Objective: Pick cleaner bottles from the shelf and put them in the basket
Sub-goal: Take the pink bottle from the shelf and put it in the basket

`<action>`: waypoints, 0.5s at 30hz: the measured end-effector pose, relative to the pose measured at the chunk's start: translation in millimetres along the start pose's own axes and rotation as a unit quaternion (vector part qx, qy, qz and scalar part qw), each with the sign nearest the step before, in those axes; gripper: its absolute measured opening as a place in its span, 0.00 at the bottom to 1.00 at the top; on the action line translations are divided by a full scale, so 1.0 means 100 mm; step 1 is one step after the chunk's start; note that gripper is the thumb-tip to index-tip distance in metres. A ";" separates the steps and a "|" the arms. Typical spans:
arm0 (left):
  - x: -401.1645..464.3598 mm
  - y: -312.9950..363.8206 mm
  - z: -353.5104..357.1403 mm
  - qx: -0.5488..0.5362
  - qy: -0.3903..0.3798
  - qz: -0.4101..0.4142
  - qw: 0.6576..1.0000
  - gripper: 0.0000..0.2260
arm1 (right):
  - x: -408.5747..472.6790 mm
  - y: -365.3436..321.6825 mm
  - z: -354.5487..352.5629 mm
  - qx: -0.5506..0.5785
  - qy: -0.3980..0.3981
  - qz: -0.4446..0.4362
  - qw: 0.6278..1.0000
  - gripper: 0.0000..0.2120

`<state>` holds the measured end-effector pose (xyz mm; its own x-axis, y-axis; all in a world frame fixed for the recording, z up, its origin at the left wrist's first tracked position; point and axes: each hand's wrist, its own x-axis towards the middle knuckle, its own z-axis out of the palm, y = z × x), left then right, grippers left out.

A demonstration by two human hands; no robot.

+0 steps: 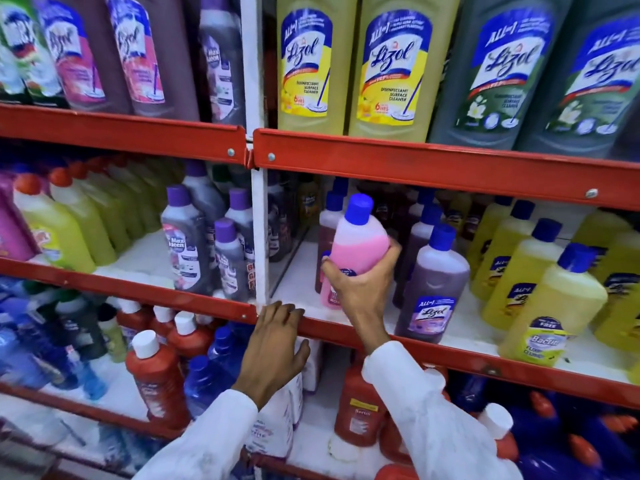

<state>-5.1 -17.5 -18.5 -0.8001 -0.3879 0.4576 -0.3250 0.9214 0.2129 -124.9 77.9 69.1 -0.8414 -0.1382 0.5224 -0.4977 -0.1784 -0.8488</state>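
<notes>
I see the right hand [360, 289] wrapped around a pink bottle [356, 244] on the middle shelf [450, 351], left hand [277, 344] loose on the rail; pulling out, it may bump the purple bottle [433, 289] beside it over

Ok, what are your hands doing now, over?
Right hand gripping pink blue-capped plastic cleaner bottle, tilted, on middle shelf. Left hand open, resting on red metal shelf edge. Basket not in view. Nothing blocking.
</notes>
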 end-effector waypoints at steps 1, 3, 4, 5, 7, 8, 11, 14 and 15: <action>0.01 0.01 0.02 -0.007 0.000 0.004 1.000 0.22 | 0.04 -0.09 -0.10 0.058 -0.018 -0.013 0.998 0.39; 0.03 0.05 0.04 -0.021 0.000 0.018 1.000 0.21 | 0.14 -0.26 -0.28 0.202 -0.094 -0.002 0.975 0.37; 0.04 0.08 0.05 -0.025 0.001 0.025 0.999 0.20 | 0.19 -0.36 -0.37 0.294 -0.152 0.029 0.943 0.37; 0.05 0.10 0.07 -0.027 -0.002 0.028 0.999 0.19 | 0.22 -0.45 -0.44 0.386 -0.224 0.072 0.892 0.37; 0.08 0.15 0.09 -0.032 -0.009 0.033 0.999 0.16 | 0.27 -0.66 -0.57 0.510 -0.361 0.118 0.772 0.36; 0.09 0.17 0.10 -0.035 -0.015 0.033 0.999 0.16 | 0.28 -0.76 -0.62 0.540 -0.412 0.117 0.725 0.35; 0.12 0.22 0.12 -0.046 -0.032 0.016 0.998 0.17 | 0.30 -0.97 -0.73 0.562 -0.472 0.106 0.671 0.35; 0.13 0.25 0.12 -0.043 -0.043 0.009 0.998 0.16 | 0.30 -1.03 -0.86 0.543 -0.477 0.124 0.680 0.36; 0.13 0.26 0.12 -0.041 -0.043 0.009 0.998 0.16 | 0.29 -1.02 -0.90 0.529 -0.461 0.124 0.702 0.36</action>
<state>-30.1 1.6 -17.1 -0.8472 -0.3651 0.3860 -0.2713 0.9219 0.2766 -117.7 180.0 163.3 -0.1382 -0.7767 0.6145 0.4846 -0.5941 -0.6420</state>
